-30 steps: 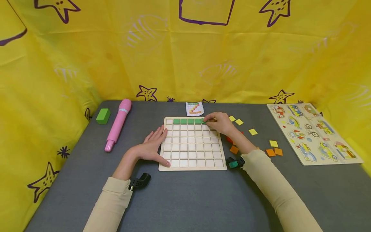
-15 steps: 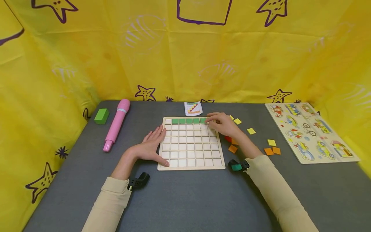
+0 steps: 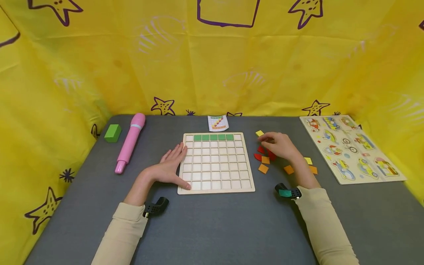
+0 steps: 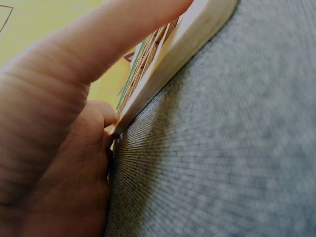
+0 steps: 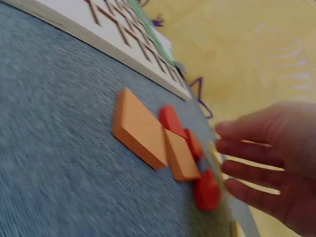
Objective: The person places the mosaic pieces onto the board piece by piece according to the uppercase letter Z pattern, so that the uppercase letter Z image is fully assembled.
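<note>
A wooden grid board (image 3: 215, 191) lies on the table with several green square tiles (image 3: 213, 137) side by side in its far row. Both end cells of that row hold no tile. My left hand (image 3: 167, 170) rests along the board's left edge, thumb (image 4: 123, 29) on the near corner and fingers spread flat. Right of the board, my right hand (image 3: 281, 145) hovers over the loose tiles, fingertips close to a yellow tile (image 3: 260, 133). Its fingers (image 5: 252, 170) are loosely extended and hold nothing. Red pieces (image 3: 258, 157) and orange tiles (image 3: 263, 168) lie below it.
A small pattern card (image 3: 218, 123) lies behind the board. On the left are a pink microphone-shaped toy (image 3: 130, 143) and a green block (image 3: 113, 133). A picture puzzle board (image 3: 351, 149) lies at right. More orange (image 3: 289, 169) and yellow tiles (image 3: 308, 161) are near my right forearm.
My right hand has left the green tile in the far row and moved right to the loose tiles. My left hand stays on the board. The head view has shifted slightly.
</note>
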`<state>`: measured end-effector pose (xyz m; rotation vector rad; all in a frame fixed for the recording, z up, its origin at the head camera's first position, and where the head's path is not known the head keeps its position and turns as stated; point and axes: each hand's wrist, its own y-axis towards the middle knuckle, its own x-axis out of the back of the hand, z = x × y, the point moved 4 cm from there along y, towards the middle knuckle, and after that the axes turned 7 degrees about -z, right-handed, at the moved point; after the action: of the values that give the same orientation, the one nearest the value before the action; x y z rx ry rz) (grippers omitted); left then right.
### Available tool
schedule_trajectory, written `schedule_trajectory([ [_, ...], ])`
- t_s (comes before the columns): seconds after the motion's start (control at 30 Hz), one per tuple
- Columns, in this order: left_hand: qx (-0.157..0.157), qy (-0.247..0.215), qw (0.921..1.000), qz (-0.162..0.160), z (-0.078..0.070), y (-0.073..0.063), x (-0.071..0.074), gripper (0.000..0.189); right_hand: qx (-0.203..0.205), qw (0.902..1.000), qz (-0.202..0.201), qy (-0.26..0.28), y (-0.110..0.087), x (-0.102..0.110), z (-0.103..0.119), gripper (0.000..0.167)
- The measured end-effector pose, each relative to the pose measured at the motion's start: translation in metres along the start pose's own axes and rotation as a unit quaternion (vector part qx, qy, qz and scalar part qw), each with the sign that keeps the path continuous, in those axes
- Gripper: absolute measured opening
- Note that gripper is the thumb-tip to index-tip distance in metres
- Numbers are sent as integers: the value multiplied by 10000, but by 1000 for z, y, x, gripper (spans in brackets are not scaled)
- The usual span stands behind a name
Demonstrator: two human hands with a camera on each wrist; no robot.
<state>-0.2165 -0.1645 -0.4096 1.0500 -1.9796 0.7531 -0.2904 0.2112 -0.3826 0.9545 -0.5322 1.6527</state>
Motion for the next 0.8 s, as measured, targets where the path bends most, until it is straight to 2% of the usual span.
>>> schedule_trajectory([
  [0.13, 28, -20, 10000, 4, 0, -1, 1, 136, 446, 9981, 388, -173, -4, 0, 0, 27],
  [0.23, 25, -27, 10000, 4, 0, -1, 2, 136, 726, 9957, 532, -225, -6, -1, 1, 30],
  [0.3, 24, -3, 10000, -6, 1, -2, 2, 136, 720, 9956, 559, -217, -6, -2, -1, 30],
  [0.6, -7, 55, 10000, -3, 4, 2, 1, 137, 528, 9979, 105, -351, -2, -5, -9, 19],
  [0.8, -1, 29, 10000, 42, 4, 4, -1, 136, 867, 9959, 99, -227, -3, -6, -9, 28],
])
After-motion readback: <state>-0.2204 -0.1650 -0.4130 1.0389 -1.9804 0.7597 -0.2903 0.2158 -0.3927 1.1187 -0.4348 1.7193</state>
